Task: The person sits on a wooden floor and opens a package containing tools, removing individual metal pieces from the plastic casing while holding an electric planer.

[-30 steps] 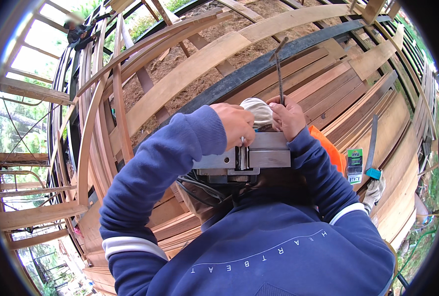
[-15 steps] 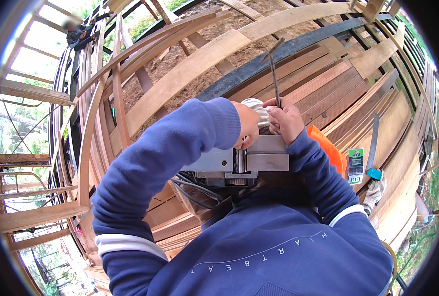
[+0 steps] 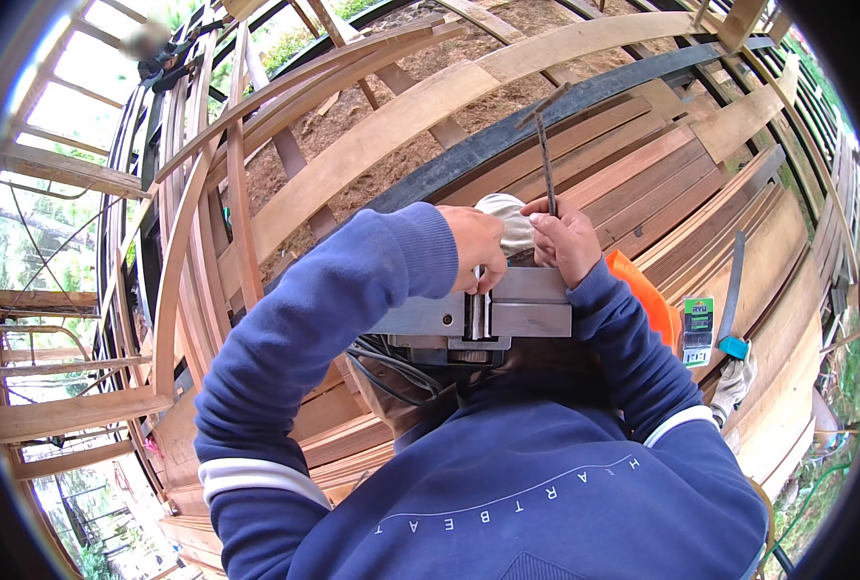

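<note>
An electric planer (image 3: 531,320) lies in front of my body with its flat grey sole facing up and the cutter drum (image 3: 480,314) showing in the slot. My left hand (image 3: 476,246) is bent over the far end of that slot, thumb and fingers pinched together at a small shiny piece that they mostly hide. My right hand (image 3: 567,242) is closed around a thin rusty T-shaped metal rod (image 3: 547,159), held upright just beyond the sole's right end. Between the hands, behind the planer, shows a pale cloth-like item (image 3: 509,220), partly covered.
Dark cable (image 3: 391,372) loops beside the planer. To the right lie orange material (image 3: 642,295), a green-and-black blade pack (image 3: 698,331), a metal strip (image 3: 734,290) and a glove (image 3: 734,385). Stacked boards (image 3: 642,184) surround me. Another person (image 3: 159,66) is far left.
My left hand has shifted slightly, and more of the drum slot shows. The rod in my right hand has tilted a little. The whole view has moved slightly.
</note>
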`<control>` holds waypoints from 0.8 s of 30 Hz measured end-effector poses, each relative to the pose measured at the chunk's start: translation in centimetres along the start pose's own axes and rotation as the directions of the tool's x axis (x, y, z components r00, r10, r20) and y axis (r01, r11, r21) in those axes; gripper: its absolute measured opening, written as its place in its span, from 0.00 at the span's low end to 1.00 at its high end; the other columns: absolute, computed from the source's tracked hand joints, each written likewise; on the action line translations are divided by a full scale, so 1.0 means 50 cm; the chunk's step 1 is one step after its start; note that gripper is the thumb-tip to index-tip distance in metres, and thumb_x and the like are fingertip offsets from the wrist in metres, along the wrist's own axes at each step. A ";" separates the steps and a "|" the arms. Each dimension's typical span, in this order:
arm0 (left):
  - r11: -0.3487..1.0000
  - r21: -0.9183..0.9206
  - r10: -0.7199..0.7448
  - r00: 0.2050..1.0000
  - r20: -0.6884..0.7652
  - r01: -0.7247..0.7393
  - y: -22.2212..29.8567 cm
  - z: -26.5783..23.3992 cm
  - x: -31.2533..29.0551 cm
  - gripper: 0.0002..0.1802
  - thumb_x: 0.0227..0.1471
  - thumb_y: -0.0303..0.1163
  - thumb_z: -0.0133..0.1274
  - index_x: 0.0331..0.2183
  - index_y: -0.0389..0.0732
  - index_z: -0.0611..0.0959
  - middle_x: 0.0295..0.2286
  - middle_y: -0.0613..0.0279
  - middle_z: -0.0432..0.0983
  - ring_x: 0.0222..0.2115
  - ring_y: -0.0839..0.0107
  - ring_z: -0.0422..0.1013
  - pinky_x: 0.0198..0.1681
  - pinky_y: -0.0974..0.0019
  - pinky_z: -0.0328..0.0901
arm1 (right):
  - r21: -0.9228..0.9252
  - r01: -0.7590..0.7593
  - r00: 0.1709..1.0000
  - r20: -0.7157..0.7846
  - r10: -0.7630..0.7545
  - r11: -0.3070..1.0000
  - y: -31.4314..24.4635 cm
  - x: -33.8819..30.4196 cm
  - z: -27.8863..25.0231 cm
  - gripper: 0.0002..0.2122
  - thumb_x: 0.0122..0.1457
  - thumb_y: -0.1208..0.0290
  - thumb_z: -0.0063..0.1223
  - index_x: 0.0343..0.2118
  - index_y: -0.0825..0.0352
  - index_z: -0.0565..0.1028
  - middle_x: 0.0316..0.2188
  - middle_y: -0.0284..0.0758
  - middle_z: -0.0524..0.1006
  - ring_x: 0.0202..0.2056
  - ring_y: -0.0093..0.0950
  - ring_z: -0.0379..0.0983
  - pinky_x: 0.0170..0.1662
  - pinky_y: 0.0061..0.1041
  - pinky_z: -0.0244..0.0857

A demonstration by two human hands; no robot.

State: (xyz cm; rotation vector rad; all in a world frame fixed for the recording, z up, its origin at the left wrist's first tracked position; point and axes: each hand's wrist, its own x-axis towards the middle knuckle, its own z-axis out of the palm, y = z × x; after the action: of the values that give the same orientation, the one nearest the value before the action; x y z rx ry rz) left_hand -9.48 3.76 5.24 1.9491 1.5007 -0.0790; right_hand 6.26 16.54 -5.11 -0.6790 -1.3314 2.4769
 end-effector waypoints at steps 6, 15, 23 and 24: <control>0.997 0.059 -0.046 0.995 0.086 0.041 0.015 -0.007 0.019 0.03 0.43 0.28 0.57 0.25 0.48 0.82 0.32 0.60 0.70 0.42 0.60 0.68 0.47 0.60 0.64 | 0.004 -0.006 1.000 0.007 0.006 1.000 0.007 0.003 -0.012 0.08 0.60 0.73 0.49 0.39 0.70 0.69 0.16 0.21 0.61 0.14 0.11 0.52 0.17 0.13 0.47; 0.994 0.046 -0.110 0.962 0.251 0.102 0.009 -0.028 0.042 0.04 0.46 0.32 0.58 0.29 0.49 0.83 0.32 0.58 0.71 0.43 0.58 0.68 0.46 0.57 0.65 | -0.018 -0.025 0.999 0.027 0.025 1.000 0.004 0.011 -0.017 0.08 0.60 0.71 0.49 0.39 0.69 0.70 0.16 0.22 0.61 0.14 0.11 0.53 0.17 0.14 0.49; 0.999 0.019 -0.052 0.980 0.190 0.050 0.006 -0.020 0.035 0.04 0.45 0.30 0.57 0.28 0.49 0.83 0.31 0.57 0.71 0.43 0.58 0.68 0.47 0.58 0.64 | -0.025 -0.026 0.998 0.053 0.027 0.999 0.002 0.007 -0.018 0.09 0.60 0.72 0.49 0.40 0.70 0.70 0.16 0.22 0.61 0.15 0.11 0.54 0.18 0.13 0.49; 0.996 0.048 -0.078 0.975 0.209 0.070 0.020 -0.022 0.037 0.04 0.44 0.30 0.57 0.28 0.49 0.83 0.31 0.57 0.71 0.42 0.58 0.68 0.47 0.59 0.64 | -0.021 -0.030 0.998 0.061 0.031 0.999 0.002 0.002 -0.022 0.09 0.60 0.72 0.49 0.40 0.70 0.70 0.17 0.22 0.61 0.15 0.11 0.54 0.19 0.13 0.49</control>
State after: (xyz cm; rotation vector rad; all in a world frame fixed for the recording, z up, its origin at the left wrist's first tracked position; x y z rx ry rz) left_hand -8.34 5.78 5.79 1.8516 1.4400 -0.3401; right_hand 6.76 17.33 -5.73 -0.6368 -1.3791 2.5312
